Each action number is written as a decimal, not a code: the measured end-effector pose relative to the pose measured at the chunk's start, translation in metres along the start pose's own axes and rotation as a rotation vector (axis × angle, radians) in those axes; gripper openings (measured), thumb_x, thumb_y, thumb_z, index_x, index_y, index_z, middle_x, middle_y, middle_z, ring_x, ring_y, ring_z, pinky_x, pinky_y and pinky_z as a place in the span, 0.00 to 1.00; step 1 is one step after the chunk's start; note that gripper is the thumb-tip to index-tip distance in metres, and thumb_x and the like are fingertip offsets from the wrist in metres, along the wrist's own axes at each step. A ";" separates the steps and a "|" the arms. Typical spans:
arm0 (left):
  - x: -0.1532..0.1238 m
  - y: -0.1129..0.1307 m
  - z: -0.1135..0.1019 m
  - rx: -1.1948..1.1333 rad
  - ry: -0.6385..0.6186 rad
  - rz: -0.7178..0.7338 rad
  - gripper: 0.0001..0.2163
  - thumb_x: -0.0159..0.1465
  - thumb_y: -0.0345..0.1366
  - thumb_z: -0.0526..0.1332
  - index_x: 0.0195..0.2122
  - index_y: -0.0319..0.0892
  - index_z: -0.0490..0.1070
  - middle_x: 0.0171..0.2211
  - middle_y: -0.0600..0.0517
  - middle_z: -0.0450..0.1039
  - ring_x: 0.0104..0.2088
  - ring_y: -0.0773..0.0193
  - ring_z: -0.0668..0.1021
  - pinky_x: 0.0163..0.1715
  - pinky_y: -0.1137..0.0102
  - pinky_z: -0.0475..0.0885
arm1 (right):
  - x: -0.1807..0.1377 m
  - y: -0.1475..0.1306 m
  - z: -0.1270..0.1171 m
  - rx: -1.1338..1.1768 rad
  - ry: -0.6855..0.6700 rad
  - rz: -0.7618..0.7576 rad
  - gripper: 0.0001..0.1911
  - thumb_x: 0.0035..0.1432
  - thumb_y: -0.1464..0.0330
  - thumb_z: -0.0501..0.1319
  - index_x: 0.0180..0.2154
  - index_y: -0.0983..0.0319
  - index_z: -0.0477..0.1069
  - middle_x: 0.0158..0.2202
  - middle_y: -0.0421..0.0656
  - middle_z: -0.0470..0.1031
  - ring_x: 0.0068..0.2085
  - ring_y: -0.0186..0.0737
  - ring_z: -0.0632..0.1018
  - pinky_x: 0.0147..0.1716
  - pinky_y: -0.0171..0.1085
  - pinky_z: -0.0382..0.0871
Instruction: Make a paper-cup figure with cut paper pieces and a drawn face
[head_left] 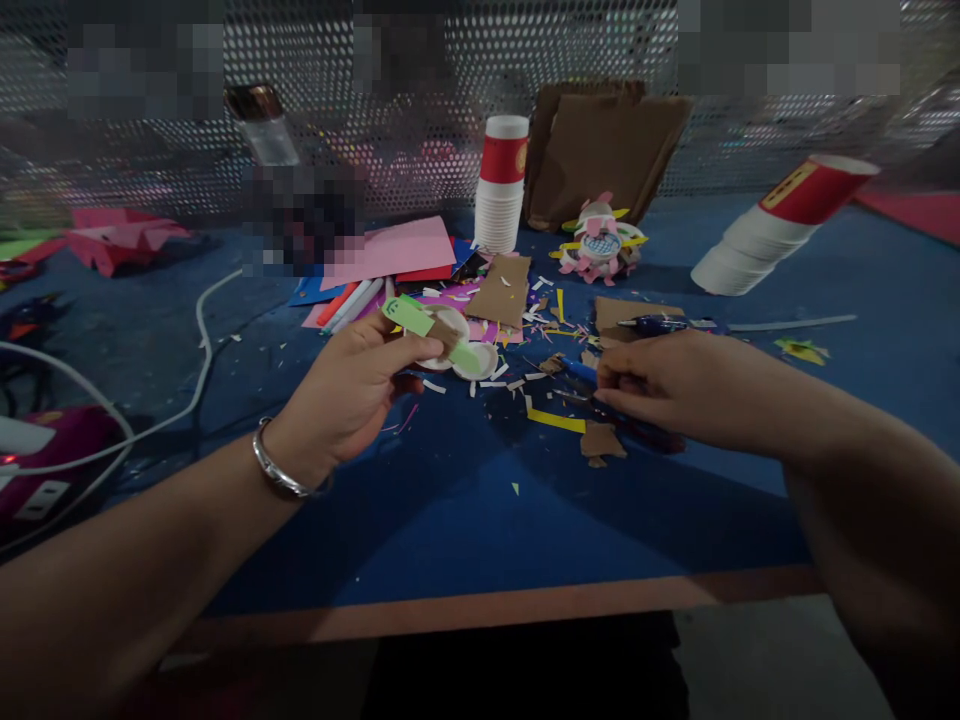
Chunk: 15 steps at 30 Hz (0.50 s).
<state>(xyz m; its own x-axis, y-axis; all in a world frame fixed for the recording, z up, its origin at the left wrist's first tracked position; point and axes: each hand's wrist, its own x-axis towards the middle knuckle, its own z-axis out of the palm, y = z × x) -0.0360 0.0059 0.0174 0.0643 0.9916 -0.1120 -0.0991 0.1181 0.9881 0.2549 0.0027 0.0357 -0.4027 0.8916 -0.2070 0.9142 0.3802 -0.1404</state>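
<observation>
My left hand [352, 385] pinches a paper craft piece [409, 315] between thumb and fingers. Light green paper with a small drawn face covers one end, and brown strip and more green show beyond the thumb. Round white paper pieces [478, 362] sit at its far side; I cannot tell whether they are joined to it. Over the scraps at right, my right hand [660, 380] is closed, fingertips pressed together. A blue stick-like thing [579, 371] and a thin metallic tip [571, 397] show at those fingertips, but what the hand grips is unclear.
Paper cups stand in one stack [499, 200], and another stack leans [780, 230] at right. A decorated cup craft [600, 243] stands before cardboard sheets [600, 150]. Markers [352, 303], pink paper [390, 250], scraps and a white cable [201, 330] lie on the blue table [450, 540].
</observation>
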 end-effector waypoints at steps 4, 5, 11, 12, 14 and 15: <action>0.001 0.001 -0.001 0.018 0.027 0.001 0.08 0.54 0.32 0.71 0.35 0.42 0.81 0.36 0.52 0.78 0.31 0.68 0.71 0.26 0.73 0.62 | -0.001 0.000 0.001 0.017 0.041 -0.035 0.12 0.64 0.60 0.54 0.30 0.58 0.69 0.26 0.44 0.77 0.25 0.42 0.74 0.29 0.42 0.59; 0.001 0.000 -0.001 0.015 0.028 0.003 0.08 0.53 0.32 0.71 0.36 0.42 0.81 0.36 0.52 0.78 0.32 0.67 0.72 0.26 0.73 0.62 | -0.001 0.001 0.001 0.011 0.060 -0.040 0.13 0.64 0.60 0.54 0.30 0.58 0.68 0.27 0.44 0.77 0.26 0.42 0.74 0.29 0.42 0.59; 0.003 -0.001 -0.004 -0.004 0.035 0.010 0.08 0.53 0.32 0.72 0.34 0.43 0.80 0.37 0.53 0.78 0.33 0.68 0.72 0.27 0.74 0.62 | 0.001 0.002 0.001 0.042 0.104 -0.010 0.12 0.63 0.60 0.56 0.30 0.57 0.69 0.24 0.42 0.76 0.24 0.41 0.73 0.28 0.41 0.58; 0.003 -0.001 -0.004 -0.005 0.039 0.007 0.08 0.53 0.32 0.72 0.34 0.43 0.80 0.37 0.53 0.78 0.33 0.68 0.72 0.27 0.74 0.62 | 0.002 0.002 0.001 0.049 0.082 -0.001 0.12 0.63 0.60 0.56 0.30 0.57 0.69 0.23 0.41 0.76 0.23 0.41 0.73 0.27 0.40 0.58; 0.003 -0.001 -0.004 -0.006 0.045 -0.005 0.08 0.53 0.31 0.72 0.35 0.43 0.80 0.37 0.53 0.79 0.34 0.67 0.73 0.27 0.74 0.62 | 0.002 0.001 0.001 0.056 0.026 0.007 0.12 0.64 0.60 0.56 0.30 0.57 0.69 0.22 0.41 0.75 0.22 0.40 0.73 0.26 0.40 0.58; 0.003 0.000 -0.004 -0.007 0.047 -0.010 0.08 0.53 0.31 0.72 0.34 0.43 0.80 0.37 0.53 0.79 0.34 0.67 0.73 0.27 0.74 0.62 | 0.002 0.000 0.000 0.054 0.004 0.002 0.12 0.64 0.60 0.55 0.30 0.57 0.69 0.23 0.41 0.76 0.22 0.39 0.73 0.26 0.40 0.58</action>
<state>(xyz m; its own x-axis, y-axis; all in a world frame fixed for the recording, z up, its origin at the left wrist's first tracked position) -0.0395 0.0091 0.0164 0.0185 0.9917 -0.1269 -0.1053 0.1281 0.9861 0.2543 0.0047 0.0347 -0.4008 0.8932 -0.2037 0.9110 0.3650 -0.1921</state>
